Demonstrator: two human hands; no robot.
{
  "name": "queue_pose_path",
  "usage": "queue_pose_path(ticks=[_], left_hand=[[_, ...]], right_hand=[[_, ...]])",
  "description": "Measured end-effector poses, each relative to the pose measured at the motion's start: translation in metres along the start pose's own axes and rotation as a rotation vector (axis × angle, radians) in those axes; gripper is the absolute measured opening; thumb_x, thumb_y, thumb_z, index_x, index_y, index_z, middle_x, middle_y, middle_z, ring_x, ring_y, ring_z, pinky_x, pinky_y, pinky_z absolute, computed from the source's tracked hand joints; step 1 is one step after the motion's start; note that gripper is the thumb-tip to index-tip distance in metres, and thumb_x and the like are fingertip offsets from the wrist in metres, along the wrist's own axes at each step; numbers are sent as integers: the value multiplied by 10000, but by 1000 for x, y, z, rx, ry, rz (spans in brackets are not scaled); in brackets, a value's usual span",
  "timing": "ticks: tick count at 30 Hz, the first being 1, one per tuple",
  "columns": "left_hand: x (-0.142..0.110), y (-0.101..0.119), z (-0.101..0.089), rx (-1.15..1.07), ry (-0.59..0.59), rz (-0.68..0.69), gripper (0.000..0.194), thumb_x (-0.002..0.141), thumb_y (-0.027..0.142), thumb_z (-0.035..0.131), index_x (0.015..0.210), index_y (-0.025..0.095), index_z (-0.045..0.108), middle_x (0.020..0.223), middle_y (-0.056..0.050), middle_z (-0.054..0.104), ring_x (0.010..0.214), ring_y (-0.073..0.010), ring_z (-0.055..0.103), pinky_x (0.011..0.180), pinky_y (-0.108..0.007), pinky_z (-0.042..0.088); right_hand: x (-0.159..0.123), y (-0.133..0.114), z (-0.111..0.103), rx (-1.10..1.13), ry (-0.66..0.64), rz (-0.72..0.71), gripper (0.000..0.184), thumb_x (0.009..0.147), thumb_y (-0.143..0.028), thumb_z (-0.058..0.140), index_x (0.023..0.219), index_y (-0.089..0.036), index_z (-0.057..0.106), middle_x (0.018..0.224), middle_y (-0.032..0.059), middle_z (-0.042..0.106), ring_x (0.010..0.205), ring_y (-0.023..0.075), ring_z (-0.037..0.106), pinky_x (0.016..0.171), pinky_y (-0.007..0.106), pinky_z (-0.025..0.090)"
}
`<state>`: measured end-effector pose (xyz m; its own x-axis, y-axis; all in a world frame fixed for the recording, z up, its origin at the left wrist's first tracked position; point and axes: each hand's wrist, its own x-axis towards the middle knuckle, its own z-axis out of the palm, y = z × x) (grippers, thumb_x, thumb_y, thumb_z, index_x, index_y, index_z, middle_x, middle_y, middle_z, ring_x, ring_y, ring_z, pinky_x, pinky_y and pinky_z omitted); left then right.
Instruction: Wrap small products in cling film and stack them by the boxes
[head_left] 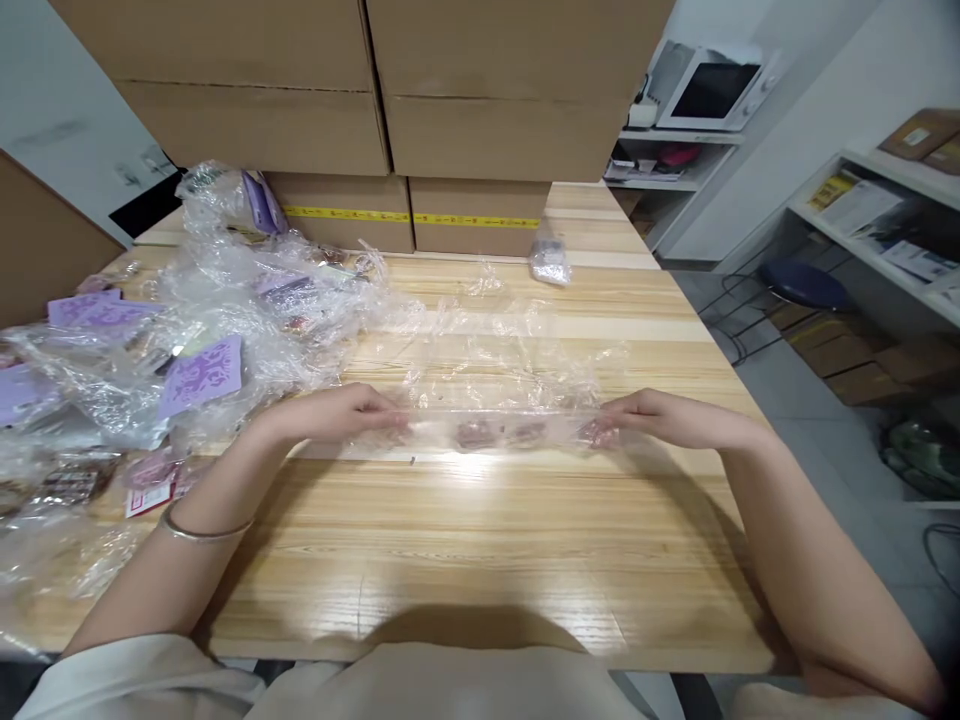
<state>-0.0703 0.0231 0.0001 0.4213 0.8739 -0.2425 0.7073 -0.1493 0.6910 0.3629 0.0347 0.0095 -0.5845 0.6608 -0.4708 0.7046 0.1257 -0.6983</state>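
A long clear plastic sheet (495, 375) lies across the wooden table (480, 540), its near edge rolled into a strip with small pinkish-brown items (499, 433) inside. My left hand (341, 412) pinches the strip's left end, fingers closed on the plastic. At the right end, my right hand (664, 415) grips the strip the same way. A thin bangle sits on my left wrist.
A heap of crumpled clear wrap with purple cards (202, 375) covers the table's left side. Cardboard boxes (375, 110) are stacked at the back edge. A small clear bag (550, 262) lies near them. Shelves and a stool (802, 285) stand to the right.
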Motion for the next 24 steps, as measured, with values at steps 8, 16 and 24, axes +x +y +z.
queue_pose_path(ticks=[8, 16, 24], left_hand=[[19, -7, 2, 163, -86, -38, 498, 927, 580, 390, 646, 186, 509, 627, 0, 534, 603, -151, 472, 587, -261, 340], [19, 11, 33, 639, 288, -38, 285, 933, 331, 491, 1121, 152, 607, 1019, -148, 671, 923, -287, 631, 763, -375, 463], [16, 26, 71, 608, 6, 515, 602, 907, 214, 478, 1487, 140, 337, 1519, -143, 427, 1413, -261, 380, 1171, -441, 305]], right_hand=[[20, 31, 1, -33, 142, 137, 514, 895, -684, 408, 863, -215, 617, 609, 0, 607, 541, 169, 550, 564, 296, 425], [20, 2, 29, -756, 510, 473, 397, 925, -340, 474, 1258, -143, 562, 1019, 175, 712, 878, 334, 691, 722, 417, 493], [28, -12, 66, -765, 348, -299, 782, 775, -172, 549, 1524, -139, 331, 1563, 125, 365, 1439, 280, 348, 1175, 470, 328]])
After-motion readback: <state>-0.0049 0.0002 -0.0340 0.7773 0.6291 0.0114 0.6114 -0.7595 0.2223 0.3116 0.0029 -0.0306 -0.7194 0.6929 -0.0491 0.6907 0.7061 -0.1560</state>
